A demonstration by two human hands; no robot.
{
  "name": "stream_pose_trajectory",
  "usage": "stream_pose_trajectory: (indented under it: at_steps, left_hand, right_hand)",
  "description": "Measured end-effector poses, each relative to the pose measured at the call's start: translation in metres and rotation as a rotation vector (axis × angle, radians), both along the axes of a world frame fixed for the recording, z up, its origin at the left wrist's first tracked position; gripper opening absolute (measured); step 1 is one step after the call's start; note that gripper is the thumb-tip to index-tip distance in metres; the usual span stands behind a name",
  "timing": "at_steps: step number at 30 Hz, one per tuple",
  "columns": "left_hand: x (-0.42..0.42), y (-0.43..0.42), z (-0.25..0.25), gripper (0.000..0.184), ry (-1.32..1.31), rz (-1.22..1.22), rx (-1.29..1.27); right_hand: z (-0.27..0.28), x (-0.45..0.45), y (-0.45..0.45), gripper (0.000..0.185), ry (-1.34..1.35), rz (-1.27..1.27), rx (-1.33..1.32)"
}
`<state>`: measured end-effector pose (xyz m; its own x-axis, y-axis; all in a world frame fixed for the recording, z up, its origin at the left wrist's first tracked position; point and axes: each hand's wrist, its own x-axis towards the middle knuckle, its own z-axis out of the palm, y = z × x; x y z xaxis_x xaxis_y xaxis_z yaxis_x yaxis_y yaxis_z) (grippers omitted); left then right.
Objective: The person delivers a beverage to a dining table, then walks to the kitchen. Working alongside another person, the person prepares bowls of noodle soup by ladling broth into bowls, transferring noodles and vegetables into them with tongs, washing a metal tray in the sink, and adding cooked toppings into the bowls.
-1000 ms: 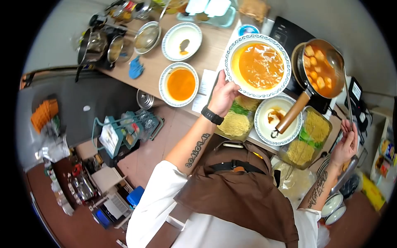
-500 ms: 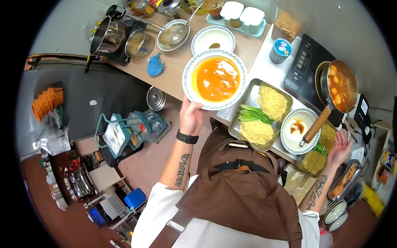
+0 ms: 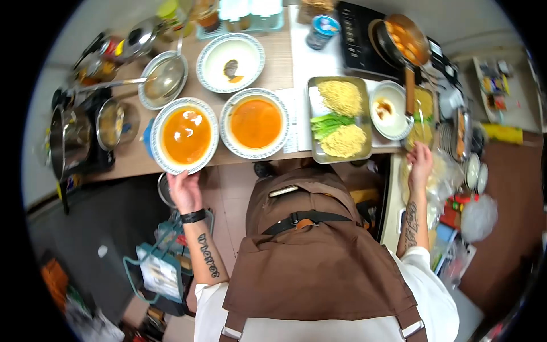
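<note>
My left hand [image 3: 185, 191] grips the near rim of a patterned bowl of orange soup [image 3: 186, 135], at the counter's front edge. Whether the bowl fully rests there I cannot tell. Just right of it is a second bowl of orange soup [image 3: 255, 123]. Behind them stands a bowl with dark seasoning [image 3: 231, 61]. My right hand [image 3: 420, 162] has its fingers closed around a thin metal utensil [image 3: 420, 114], whose kind is unclear. It is near the counter's right front, below a bowl with white and brown contents [image 3: 389, 111].
A metal tray [image 3: 369, 131] holds noodles and greens. A wooden-handled pan [image 3: 405, 40] sits by the induction cooker [image 3: 359, 40]. A strainer [image 3: 163, 78], pots [image 3: 114, 122] and a blue-lidded cup [image 3: 323, 31] stand around. A blue cloth [image 3: 147, 138] is partly covered by the left bowl.
My left hand has carried its soup bowl leftward to the counter front, uncovering the second soup bowl. My right hand has gone from open fingers to closed around the thin utensil. The view has shifted.
</note>
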<state>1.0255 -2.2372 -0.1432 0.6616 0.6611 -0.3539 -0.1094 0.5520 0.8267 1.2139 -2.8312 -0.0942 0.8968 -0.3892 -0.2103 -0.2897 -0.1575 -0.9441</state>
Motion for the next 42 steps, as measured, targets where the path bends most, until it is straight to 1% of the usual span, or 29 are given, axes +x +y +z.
stream_pose_trajectory:
  at_steps: [1,2,3,4,6,9,12,14,15,16,17,20,21,23,25,26,27,28,29,30,32,34,35,36,38,39,40,42]
  left_hand:
    - [-0.007,0.011,-0.011,0.055,-0.014,-0.025,0.001]
    - [-0.01,0.02,-0.022,0.055,-0.033,-0.052,0.003]
    - [-0.011,0.023,-0.026,0.056,-0.031,-0.035,-0.007]
    - [-0.012,0.025,-0.028,0.046,-0.019,-0.045,-0.013]
    - [-0.018,0.039,-0.055,0.057,-0.023,-0.065,-0.029]
    - [-0.021,0.039,-0.075,0.057,-0.024,-0.067,-0.042]
    - [-0.017,0.032,-0.083,0.058,-0.036,-0.046,-0.075]
    - [-0.011,0.026,-0.089,0.054,-0.038,-0.037,-0.073]
    - [-0.014,0.03,-0.101,0.051,-0.027,-0.02,-0.084]
    - [-0.015,0.031,-0.097,0.049,-0.01,-0.002,-0.085]
    - [-0.014,0.03,-0.097,0.047,-0.035,0.014,-0.107]
    - [-0.012,0.031,-0.09,0.046,-0.112,-0.027,-0.263]
    - [-0.01,0.03,-0.087,0.047,-0.124,-0.032,-0.25]
    - [-0.006,0.023,-0.079,0.047,-0.101,-0.036,-0.238]
    - [-0.004,0.02,-0.078,0.048,-0.1,-0.044,-0.231]
    - [-0.005,0.021,-0.077,0.048,-0.094,-0.043,-0.218]
    - [-0.004,0.02,-0.073,0.048,-0.086,-0.037,-0.213]
    - [-0.003,0.019,-0.07,0.048,-0.079,-0.041,-0.215]
    - [-0.005,0.019,-0.068,0.047,-0.054,-0.07,-0.207]
    - [-0.007,0.022,-0.067,0.047,-0.031,-0.105,-0.202]
    - [-0.017,0.029,-0.071,0.045,0.004,-0.138,-0.194]
    - [-0.037,0.048,-0.093,0.046,-0.015,-0.224,-0.224]
    - [-0.039,0.045,-0.074,0.049,0.008,-0.254,-0.188]
    - [-0.048,0.05,-0.074,0.053,0.025,-0.27,-0.192]
    - [-0.07,0.063,-0.078,0.056,0.086,-0.325,-0.164]
    - [-0.08,0.069,-0.079,0.059,0.105,-0.352,-0.111]
    - [-0.091,0.076,-0.082,0.057,0.112,-0.363,-0.118]
    - [-0.111,0.089,-0.086,0.056,0.151,-0.392,-0.125]
  right_hand:
    - [0.002,-0.002,0.005,0.021,-0.024,0.03,-0.034]
    - [0.005,-0.003,0.002,0.02,-0.001,0.061,-0.166]
    - [0.0,-0.002,-0.01,0.022,-0.052,0.128,-0.369]
    - [-0.016,0.001,-0.037,0.025,-0.112,0.155,-0.48]
    - [0.001,0.005,-0.049,0.033,0.02,0.114,-0.698]
    - [-0.013,0.02,-0.095,0.04,0.019,0.172,-1.138]
    - [-0.029,0.029,-0.122,0.044,0.225,0.281,-1.339]
    - [-0.034,0.036,-0.13,0.04,0.306,0.329,-1.332]
    - [-0.032,0.038,-0.127,0.039,0.321,0.345,-1.325]
    - [-0.038,0.041,-0.123,0.037,0.339,0.368,-1.307]
    - [-0.052,0.042,-0.132,0.034,0.262,0.376,-1.347]
    - [-0.067,0.041,-0.147,0.036,0.238,0.257,-1.162]
    - [-0.052,0.031,-0.139,0.037,0.18,0.205,-1.137]
    - [-0.036,0.009,-0.146,0.038,0.299,0.103,-0.939]
    - [-0.06,-0.029,-0.18,0.032,-0.061,0.014,-0.948]
    - [-0.047,-0.043,-0.162,0.031,-0.017,-0.004,-0.777]
    - [-0.014,-0.055,-0.131,0.03,0.047,-0.016,-0.607]
    - [0.016,-0.063,-0.082,0.028,0.057,-0.019,-0.4]
    - [0.034,-0.069,-0.036,0.031,0.035,0.009,-0.374]
    - [0.046,-0.077,0.002,0.032,0.01,0.168,-0.462]
    - [0.06,-0.08,0.097,0.035,-0.082,0.442,-0.466]
    - [0.081,-0.079,0.191,0.034,0.01,0.76,-0.663]
    - [0.078,-0.078,0.234,0.033,-0.025,0.867,-0.737]
    - [0.075,-0.077,0.273,0.033,-0.056,0.972,-0.816]
    - [0.068,-0.074,0.345,0.023,-0.18,1.158,-0.958]
    - [0.062,-0.073,0.375,0.02,-0.201,1.217,-0.992]
    - [0.053,-0.07,0.399,0.017,-0.222,1.274,-1.025]
    - [0.02,-0.056,0.436,0.015,-0.293,1.28,-1.079]
